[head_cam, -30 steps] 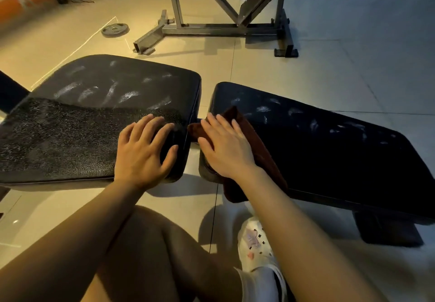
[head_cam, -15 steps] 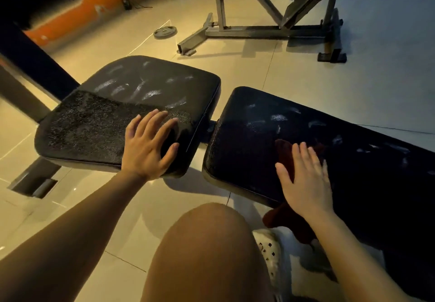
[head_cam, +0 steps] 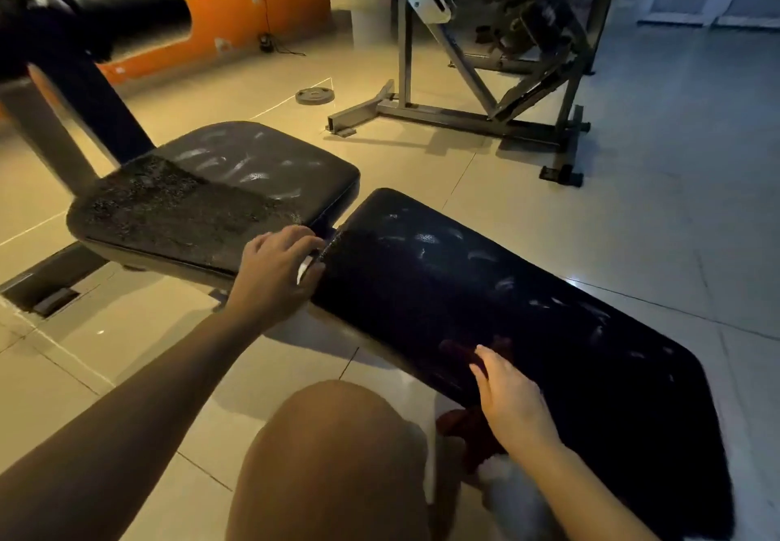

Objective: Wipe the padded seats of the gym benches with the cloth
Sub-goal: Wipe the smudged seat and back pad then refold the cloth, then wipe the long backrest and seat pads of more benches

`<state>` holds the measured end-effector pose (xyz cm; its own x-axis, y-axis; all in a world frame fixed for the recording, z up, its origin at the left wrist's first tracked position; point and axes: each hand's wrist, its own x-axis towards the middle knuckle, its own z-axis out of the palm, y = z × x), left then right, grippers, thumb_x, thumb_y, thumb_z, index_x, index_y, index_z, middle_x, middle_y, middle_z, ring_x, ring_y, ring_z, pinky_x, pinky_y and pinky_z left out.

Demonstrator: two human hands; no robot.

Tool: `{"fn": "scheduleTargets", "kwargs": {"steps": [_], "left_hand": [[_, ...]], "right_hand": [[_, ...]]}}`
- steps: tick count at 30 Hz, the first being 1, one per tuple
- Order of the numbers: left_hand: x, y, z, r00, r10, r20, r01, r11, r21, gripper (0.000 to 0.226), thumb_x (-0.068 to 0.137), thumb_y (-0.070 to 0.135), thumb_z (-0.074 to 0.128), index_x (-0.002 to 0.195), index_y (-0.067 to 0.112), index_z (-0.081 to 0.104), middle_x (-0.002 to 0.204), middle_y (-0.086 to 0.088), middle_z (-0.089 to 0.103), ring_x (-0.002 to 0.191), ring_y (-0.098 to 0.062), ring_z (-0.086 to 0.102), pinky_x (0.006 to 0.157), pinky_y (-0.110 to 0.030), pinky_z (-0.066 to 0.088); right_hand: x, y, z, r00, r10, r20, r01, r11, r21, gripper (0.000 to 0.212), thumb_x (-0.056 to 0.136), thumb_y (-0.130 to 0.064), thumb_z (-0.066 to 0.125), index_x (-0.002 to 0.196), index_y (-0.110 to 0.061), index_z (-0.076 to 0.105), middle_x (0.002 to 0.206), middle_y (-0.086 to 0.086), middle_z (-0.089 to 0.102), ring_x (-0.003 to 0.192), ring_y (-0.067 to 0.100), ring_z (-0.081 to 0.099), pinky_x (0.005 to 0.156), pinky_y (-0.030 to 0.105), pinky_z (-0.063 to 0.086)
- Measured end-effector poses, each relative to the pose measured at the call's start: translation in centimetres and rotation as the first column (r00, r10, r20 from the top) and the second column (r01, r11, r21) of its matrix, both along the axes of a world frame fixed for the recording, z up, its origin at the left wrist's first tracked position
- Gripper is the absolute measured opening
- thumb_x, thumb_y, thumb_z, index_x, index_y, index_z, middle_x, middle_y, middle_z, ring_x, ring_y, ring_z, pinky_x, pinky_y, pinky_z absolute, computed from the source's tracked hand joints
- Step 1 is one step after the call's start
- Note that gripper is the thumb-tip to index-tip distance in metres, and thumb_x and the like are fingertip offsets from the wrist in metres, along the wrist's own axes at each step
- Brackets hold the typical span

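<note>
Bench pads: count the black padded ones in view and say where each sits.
2. The short pad lies to the left, the left hand at its near corner. The long pad runs to the right, under the right hand and the cloth. Others may lie out of frame.

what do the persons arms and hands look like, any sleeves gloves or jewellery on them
Both forearms are bare right up to the frame edge, with no sleeves in view. The left hand and right hand wear no gloves, and no watch, bracelet or ring shows. The nails look short and plain, though the dim light hides fine detail.
</note>
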<state>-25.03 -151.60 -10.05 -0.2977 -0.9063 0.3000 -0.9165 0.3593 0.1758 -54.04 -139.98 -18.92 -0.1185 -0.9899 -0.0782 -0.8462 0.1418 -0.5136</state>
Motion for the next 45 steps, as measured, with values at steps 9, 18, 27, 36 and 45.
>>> {"fn": "scheduleTargets", "kwargs": {"steps": [9,18,27,36,45], "left_hand": [[-19.2,9.6,10.6,0.932,-0.353,-0.086,0.360,0.867,0.344,0.031,0.097,0.035,0.053,0.127,0.024,0.054,0.115,0.007,0.057,0.105,-0.008,0.056,0.091,-0.029,0.047],[-28.6,16.8,7.8,0.920,-0.312,-0.236,0.378,0.868,0.324,0.042,0.087,0.053,0.061,0.120,0.028,0.052,0.099,0.016,0.055,0.097,-0.008,0.059,0.088,-0.035,0.053],[-35.6,19.3,4.9,0.829,-0.129,-0.544,0.398,0.820,0.411,0.019,0.089,0.027,0.069,0.105,0.022,0.061,0.095,0.007,0.064,0.086,-0.011,0.062,0.082,-0.034,0.055],[-39.3,12.4,5.6,0.955,-0.269,-0.126,0.296,0.900,0.321,0.018,0.085,0.038,0.071,0.099,0.030,0.064,0.089,0.011,0.067,0.082,-0.012,0.064,0.072,-0.036,0.054],[-38.3,10.5,5.8,0.974,0.010,0.225,-0.066,0.968,0.244,0.016,0.090,0.035,0.065,0.102,0.033,0.056,0.097,0.007,0.060,0.092,-0.022,0.059,0.067,-0.031,0.037]], "right_hand": [[-11.7,6.8,9.1,0.846,-0.159,0.509,0.188,0.982,-0.005,0.017,0.105,-0.032,0.038,0.106,-0.033,0.055,0.094,-0.007,0.061,0.083,0.003,0.057,0.072,0.024,0.045],[-16.2,9.9,17.1,0.505,-0.132,0.853,0.315,0.948,-0.040,0.022,0.104,-0.028,0.044,0.112,-0.024,0.063,0.108,0.004,0.070,0.103,0.022,0.066,0.093,0.043,0.053],[-24.1,10.8,20.9,0.385,-0.023,0.922,0.373,0.918,-0.132,0.023,0.101,-0.014,0.050,0.120,-0.020,0.059,0.106,0.001,0.070,0.095,0.014,0.069,0.077,0.030,0.057],[-36.2,4.8,14.4,0.972,-0.007,0.235,0.039,0.990,-0.136,0.017,0.095,-0.019,0.061,0.105,-0.033,0.065,0.102,-0.013,0.063,0.102,0.014,0.060,0.090,0.035,0.051],[-36.1,-1.4,15.0,0.929,0.368,0.031,-0.369,0.929,0.026,0.003,0.098,-0.022,0.057,0.100,-0.023,0.055,0.092,-0.003,0.063,0.093,0.018,0.063,0.069,0.016,0.043]]}}
